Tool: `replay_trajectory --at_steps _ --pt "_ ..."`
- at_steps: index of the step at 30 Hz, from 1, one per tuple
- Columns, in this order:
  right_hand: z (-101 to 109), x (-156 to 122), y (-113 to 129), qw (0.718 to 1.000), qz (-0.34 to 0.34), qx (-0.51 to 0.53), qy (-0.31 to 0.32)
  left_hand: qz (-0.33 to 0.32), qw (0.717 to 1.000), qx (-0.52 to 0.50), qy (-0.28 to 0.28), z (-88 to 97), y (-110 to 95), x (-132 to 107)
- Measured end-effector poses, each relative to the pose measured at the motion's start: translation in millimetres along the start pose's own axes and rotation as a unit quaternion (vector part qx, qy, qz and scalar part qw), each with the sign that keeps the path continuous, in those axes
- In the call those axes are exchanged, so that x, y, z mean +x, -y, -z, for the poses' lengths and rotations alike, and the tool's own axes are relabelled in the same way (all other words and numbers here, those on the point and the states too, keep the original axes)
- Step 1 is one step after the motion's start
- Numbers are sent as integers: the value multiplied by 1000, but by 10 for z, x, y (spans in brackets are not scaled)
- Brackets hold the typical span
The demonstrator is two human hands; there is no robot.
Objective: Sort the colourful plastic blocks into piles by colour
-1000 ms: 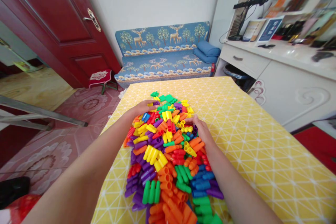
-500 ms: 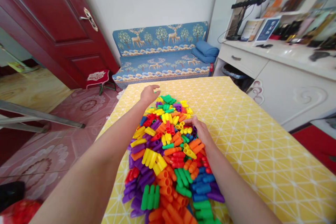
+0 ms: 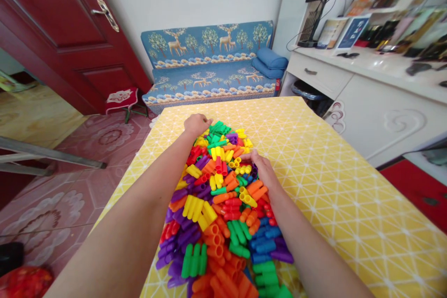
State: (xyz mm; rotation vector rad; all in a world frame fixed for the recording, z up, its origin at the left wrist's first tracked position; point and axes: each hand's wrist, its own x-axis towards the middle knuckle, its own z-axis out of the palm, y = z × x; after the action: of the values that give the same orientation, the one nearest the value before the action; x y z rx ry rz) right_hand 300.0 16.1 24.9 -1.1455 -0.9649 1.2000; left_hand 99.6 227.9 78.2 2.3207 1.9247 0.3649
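A long heap of plastic bullet-shaped building blocks (image 3: 223, 195), joined in short rows, lies on the table in purple, yellow, orange, red, green and blue. My left hand (image 3: 198, 124) is at the far left edge of the heap, beside yellow and green blocks (image 3: 219, 128). Its fingers are curled in and close together, and whatever may be inside them is hidden. Along the right side rests my right hand (image 3: 262, 167), with its fingers stretched left over the blocks near some yellow ones (image 3: 243, 169). Nothing is gripped in it.
A yellow patterned cloth (image 3: 314, 186) covers the table. Beyond it stands a blue bench with deer print (image 3: 206, 81). A white cabinet (image 3: 384, 98) with bottles on top is at the right. A red stool (image 3: 122, 98) and red door (image 3: 66, 23) are at the left.
My left hand has lowered and its fingers have curled in at the heap's edge. My right hand keeps its place beside the blocks. The whole view has shifted slightly.
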Motion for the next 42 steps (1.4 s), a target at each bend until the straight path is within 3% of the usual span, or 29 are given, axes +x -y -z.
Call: replay_trajectory --at_steps 6,9,16,22,23,25,28,31,34,37,42 --pt "10 2 -18 1000 -6 1 11 -173 976 -84 107 -207 -216 14" --pt "14 17 -42 1000 -2 -7 4 -208 963 -86 148 -210 -273 0" --pt "18 37 -70 1000 -4 -9 -11 -183 958 -103 194 195 -240 -232" --pt "19 27 -52 1000 -2 -22 -15 -156 905 -255 303 645 -139 -408" --pt "22 27 -51 1000 -4 -26 -14 -144 906 -265 298 661 -123 -394" --pt "26 27 -51 999 -6 -29 -12 -115 935 -231 243 601 -94 -328" --pt "27 25 -49 1000 -4 -27 -12 -76 982 -104 138 324 -58 -180" --pt "24 24 -45 1000 -2 -21 -5 -53 989 -56 123 10 -38 -54" --pt "27 22 -44 1000 1 -21 -4 -45 990 -29 130 -160 -32 15" --pt "33 17 -42 1000 3 -27 0 -52 990 -9 130 -163 -27 22" --pt "26 10 -37 999 17 -31 -1 -55 987 -3 150 14 -1 -94"
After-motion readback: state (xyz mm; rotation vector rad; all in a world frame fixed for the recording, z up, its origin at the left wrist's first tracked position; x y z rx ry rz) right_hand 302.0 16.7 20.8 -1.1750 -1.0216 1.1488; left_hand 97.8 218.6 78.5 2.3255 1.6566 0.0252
